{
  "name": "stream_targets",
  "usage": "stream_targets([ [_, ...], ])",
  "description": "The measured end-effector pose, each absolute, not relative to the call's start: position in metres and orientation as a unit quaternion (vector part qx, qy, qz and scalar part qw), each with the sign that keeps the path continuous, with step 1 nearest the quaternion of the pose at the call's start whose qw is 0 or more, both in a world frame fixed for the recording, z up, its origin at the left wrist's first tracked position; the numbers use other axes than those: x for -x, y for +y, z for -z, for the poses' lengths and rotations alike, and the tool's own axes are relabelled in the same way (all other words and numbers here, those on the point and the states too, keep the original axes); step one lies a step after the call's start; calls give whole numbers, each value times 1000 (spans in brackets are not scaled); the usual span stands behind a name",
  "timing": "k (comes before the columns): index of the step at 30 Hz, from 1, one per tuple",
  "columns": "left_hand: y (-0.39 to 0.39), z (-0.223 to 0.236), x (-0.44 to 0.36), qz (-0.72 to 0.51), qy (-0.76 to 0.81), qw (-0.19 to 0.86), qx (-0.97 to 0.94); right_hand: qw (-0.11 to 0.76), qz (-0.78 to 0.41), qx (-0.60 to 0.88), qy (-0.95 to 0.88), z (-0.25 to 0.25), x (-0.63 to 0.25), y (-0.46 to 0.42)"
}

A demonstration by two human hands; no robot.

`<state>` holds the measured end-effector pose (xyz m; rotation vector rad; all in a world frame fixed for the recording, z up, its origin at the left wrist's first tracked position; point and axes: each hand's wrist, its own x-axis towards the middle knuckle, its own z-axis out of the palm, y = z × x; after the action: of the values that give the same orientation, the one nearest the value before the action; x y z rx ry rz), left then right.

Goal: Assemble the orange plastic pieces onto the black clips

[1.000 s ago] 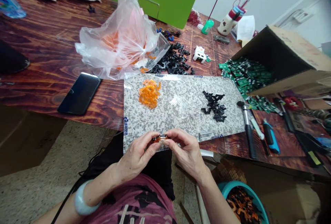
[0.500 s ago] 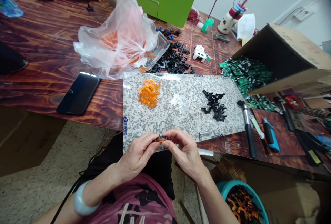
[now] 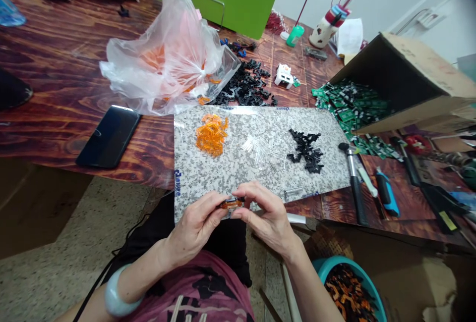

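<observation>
My left hand (image 3: pixel 197 225) and my right hand (image 3: pixel 266 218) meet over the near edge of a speckled grey board (image 3: pixel 238 173). Both pinch one small orange and black part (image 3: pixel 231 203) between fingertips. On the board lie a heap of orange clips (image 3: pixel 211 134), a scatter of clear pieces (image 3: pixel 260 147) and a cluster of black pieces (image 3: pixel 307 151).
A clear plastic bag (image 3: pixel 167 59) with orange parts lies behind the board, beside more black pieces (image 3: pixel 247 86). A phone (image 3: pixel 108 136) lies left. An open cardboard box (image 3: pixel 401 81) spills green parts (image 3: pixel 349 106). Tools (image 3: pixel 355 183) lie right. A teal tub (image 3: pixel 347 290) of assembled parts sits below.
The view has shifted slightly. Both hands stay together on the small part, which now shows more between the fingertips.
</observation>
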<state>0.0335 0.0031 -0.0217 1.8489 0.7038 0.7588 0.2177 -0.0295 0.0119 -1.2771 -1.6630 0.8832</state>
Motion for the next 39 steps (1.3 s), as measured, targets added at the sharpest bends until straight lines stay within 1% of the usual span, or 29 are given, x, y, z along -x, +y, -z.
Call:
stream_targets([
  [6,2,24,-33,-300,311,503,-749,410,-353,520,-661,-7,-220,-31],
  [12,3,23,-34,-269,366,554,-698,418,-336,532,-655,-4,-219,-33],
  [16,7,20,-35,-250,362,561,-701,415,-348,551,-634,-2,-219,-35],
  [19,9,18,-34,-247,351,598,-677,422,-371,568,-601,-2,-217,-35],
  [25,6,13,-31,-237,343,703,-576,422,-409,578,-566,0,-213,-35],
  [30,2,7,-33,-238,359,789,-439,415,-418,573,-570,2,-215,-36],
  [36,-1,4,-34,-247,385,829,-322,414,-402,582,-573,1,-215,-41],
  [38,-4,6,-30,-248,393,829,-311,414,-373,603,-571,2,-223,-42],
  [39,-7,8,-27,-246,408,824,-308,410,-337,626,-572,3,-232,-42],
])
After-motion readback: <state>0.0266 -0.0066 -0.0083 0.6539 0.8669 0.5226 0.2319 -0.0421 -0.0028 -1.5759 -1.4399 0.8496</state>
